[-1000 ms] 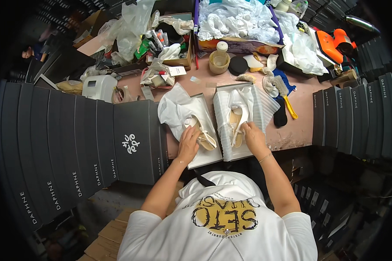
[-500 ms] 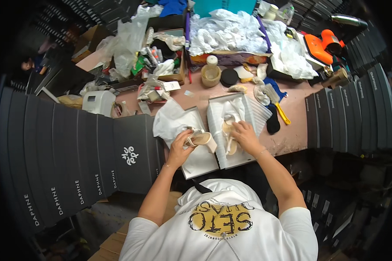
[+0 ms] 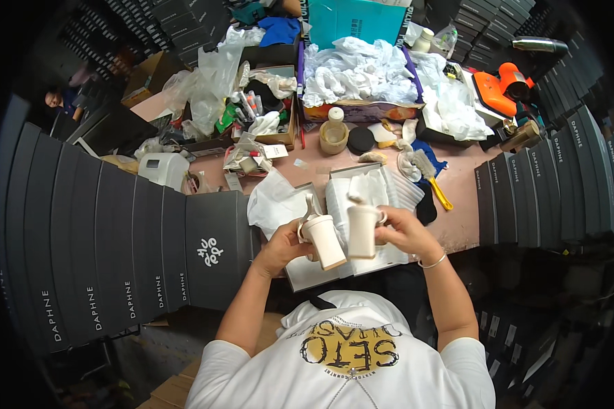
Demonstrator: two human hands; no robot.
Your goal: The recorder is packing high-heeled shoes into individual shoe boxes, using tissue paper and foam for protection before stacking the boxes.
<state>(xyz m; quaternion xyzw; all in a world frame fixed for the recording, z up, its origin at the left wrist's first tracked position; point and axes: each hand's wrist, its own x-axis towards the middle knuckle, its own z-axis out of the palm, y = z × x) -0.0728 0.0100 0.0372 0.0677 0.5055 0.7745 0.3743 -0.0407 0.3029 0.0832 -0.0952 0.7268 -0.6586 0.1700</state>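
Observation:
I hold a pair of cream block-heeled sandals side by side above an open shoebox, their chunky heels toward me. My left hand (image 3: 280, 249) is closed around the left sandal (image 3: 324, 240). The right sandal (image 3: 361, 235), slightly blurred, is gripped by my right hand (image 3: 409, 235). Beneath them lie the two grey-edged halves of the box: the left half (image 3: 301, 281) carries loose white tissue paper (image 3: 273, 198), and the right half (image 3: 341, 170) is lined with white paper. My hands and the sandals cover much of both halves.
Dark shoeboxes are stacked at left (image 3: 116, 238) and right (image 3: 546, 184). Behind stand a carton of crumpled white paper (image 3: 361, 75), a glue jar (image 3: 333, 136) and a box of odds and ends (image 3: 266, 102). A yellow-handled brush (image 3: 440, 194) lies at right. Another person (image 3: 65, 102) is far left.
My right hand has lifted its sandal out of the right half of the box. My left hand has turned its sandal so the heel points toward me.

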